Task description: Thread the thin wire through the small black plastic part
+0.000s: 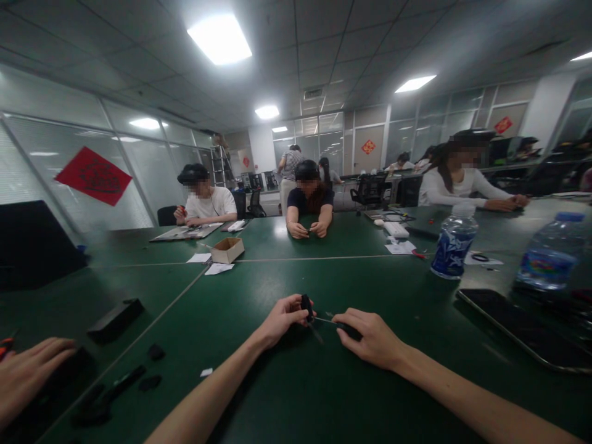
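Two bare hands of the person meet over the green tabletop (259, 280), with one small black piece (306, 307) between them. The left hand (285, 320) pinches that piece between thumb and fingers; the right hand (367, 336) is closed around one screwdriver (349, 330). The black piece is dark, compact and short, held up on end above the tabletop, with a spot of red showing beside it; its finer detail is too small to tell. The screwdriver has a black handle and a thin, pale shaft reaching to the black piece, though whether the tip touches cannot be told.

Left of the black piece lie one white scrap (206, 372), at least three loose black parts (150, 383) and one long black block (115, 320). Farther left is one co-worker's hand (39, 373), near one orange-red tool (6, 346). Right of the black piece are one dark phone (522, 327) and two plastic bottles (456, 243). Beyond it, to the left, stands one open cardboard box (227, 250); three co-workers (309, 206) sit farther beyond.
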The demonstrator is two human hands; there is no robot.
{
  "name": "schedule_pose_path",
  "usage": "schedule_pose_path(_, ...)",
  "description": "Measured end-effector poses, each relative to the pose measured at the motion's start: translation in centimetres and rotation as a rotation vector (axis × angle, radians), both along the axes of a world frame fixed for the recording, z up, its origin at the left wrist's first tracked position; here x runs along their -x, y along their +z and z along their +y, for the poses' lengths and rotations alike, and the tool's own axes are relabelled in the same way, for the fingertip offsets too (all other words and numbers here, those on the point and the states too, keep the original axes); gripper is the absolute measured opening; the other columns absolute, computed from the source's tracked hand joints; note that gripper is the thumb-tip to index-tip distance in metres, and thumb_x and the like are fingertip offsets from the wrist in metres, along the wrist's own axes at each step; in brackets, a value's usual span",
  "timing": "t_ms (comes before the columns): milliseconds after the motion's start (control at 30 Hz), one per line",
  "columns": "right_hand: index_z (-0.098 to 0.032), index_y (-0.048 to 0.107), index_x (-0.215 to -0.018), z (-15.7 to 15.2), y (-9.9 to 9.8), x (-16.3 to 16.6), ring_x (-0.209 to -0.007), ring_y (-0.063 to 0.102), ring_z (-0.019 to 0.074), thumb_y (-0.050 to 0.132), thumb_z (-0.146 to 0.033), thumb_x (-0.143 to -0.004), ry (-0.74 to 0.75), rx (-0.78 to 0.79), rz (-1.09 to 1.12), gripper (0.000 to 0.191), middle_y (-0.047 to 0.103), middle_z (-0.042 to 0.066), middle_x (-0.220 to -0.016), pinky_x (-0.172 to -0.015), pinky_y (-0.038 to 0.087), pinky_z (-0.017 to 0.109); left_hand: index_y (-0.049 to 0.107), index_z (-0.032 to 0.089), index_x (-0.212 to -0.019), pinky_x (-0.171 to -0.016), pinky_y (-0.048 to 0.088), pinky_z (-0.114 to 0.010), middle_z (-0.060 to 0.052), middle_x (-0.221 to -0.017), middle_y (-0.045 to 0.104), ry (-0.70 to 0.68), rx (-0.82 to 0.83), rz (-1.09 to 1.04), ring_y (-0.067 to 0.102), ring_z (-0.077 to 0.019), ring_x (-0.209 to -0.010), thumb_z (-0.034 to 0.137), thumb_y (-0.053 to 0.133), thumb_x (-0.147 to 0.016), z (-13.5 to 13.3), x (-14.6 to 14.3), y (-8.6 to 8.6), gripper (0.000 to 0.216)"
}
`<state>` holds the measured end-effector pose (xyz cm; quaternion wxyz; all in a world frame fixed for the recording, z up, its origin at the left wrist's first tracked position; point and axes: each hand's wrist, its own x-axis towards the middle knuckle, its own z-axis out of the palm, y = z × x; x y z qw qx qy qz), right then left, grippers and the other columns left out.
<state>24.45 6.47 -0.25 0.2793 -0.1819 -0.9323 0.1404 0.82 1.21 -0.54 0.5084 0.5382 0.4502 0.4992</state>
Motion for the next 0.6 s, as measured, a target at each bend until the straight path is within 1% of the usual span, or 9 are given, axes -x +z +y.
schedule_pose_path(233,-0.017,0.064,-0.102,-0.19,0.36,-0.01,-0.064,0.057,0.0126,0.046,-0.024,-0.087,-0.014,-0.02,-0.023,0.024,0.063,0.006,-0.086,-0.056,0.047,0.023,0.063,0.014,-0.106,-0.073,0.044,-0.029,-0.009,-0.094,0.067,-0.012,-0.006,0.064,0.059,-0.0182,-0.084,0.027,0.068,-0.074,-0.39,-0.13,0.47,0.035)
schedule_pose_path(600,-0.014,0.063,-0.104,-0.1,0.04,0.01,-0.067,0.058,0.0135,0.047,-0.022,-0.088,-0.015,-0.018,-0.015,0.025,0.063,0.007,-0.088,-0.059,0.049,0.025,0.062,0.013,-0.105,-0.074,0.044,-0.03,-0.009,-0.094,0.067,-0.011,-0.015,0.092,0.059,-0.0186,-0.084,0.031,0.069,-0.074,-0.53,-0.29,0.82,0.037)
